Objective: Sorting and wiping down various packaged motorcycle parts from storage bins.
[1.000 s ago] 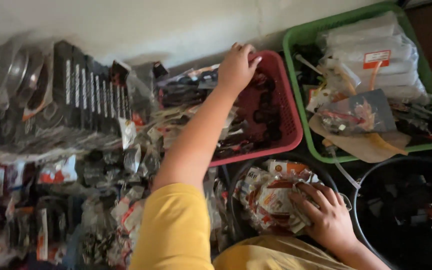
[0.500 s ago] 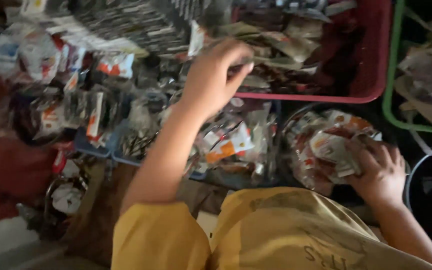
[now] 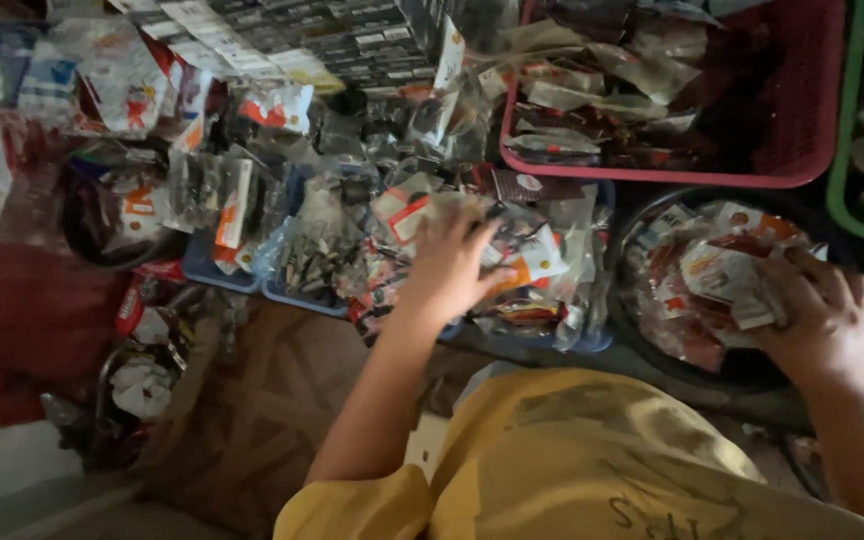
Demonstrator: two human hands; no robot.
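Under your left hand [image 3: 449,262], fingers are pressing down on clear packets [image 3: 522,262] in the blue tray [image 3: 592,340]; your right hand [image 3: 820,320] is gripping packets in the black bowl [image 3: 642,345]. Slick wrappers may be slipping loose, I judge.

Left hand [image 3: 449,262] reaching forward, fingers curled — right hand [image 3: 820,318] palm-down, gripping.

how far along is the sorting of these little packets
Done: a red basket and a dark round tub already hold packets. In hand: the left hand digs into packets in a blue tray; the right hand grips the tub's packets. Left: many loose packets lie around.
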